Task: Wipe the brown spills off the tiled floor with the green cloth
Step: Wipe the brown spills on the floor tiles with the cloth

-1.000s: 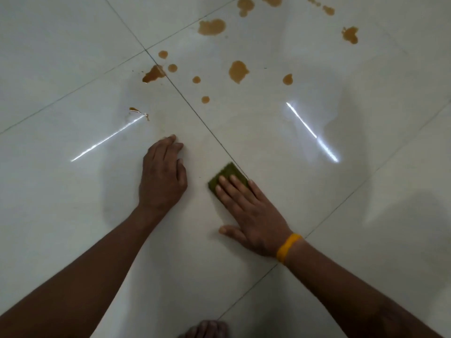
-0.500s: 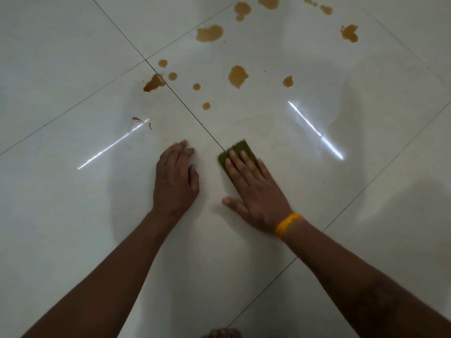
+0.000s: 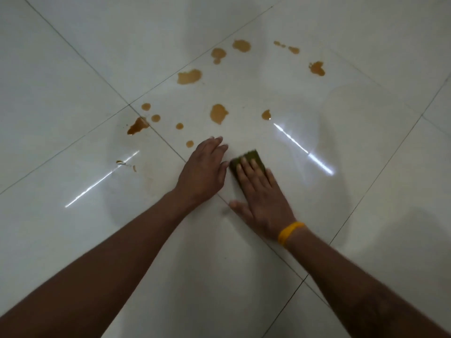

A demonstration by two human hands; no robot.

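pressing green cloth [image 3: 249,160] flat, right hand [image 3: 262,198].

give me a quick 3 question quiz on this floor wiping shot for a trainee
1. True or false: the green cloth lies under the fingers of the right hand.
2. Which wrist wears the yellow band? A left, B right
3. Fill in: the left hand rests flat on the ____.

Key: 1 true. 2 B. 3 floor; brown spills remain beyond both hands.
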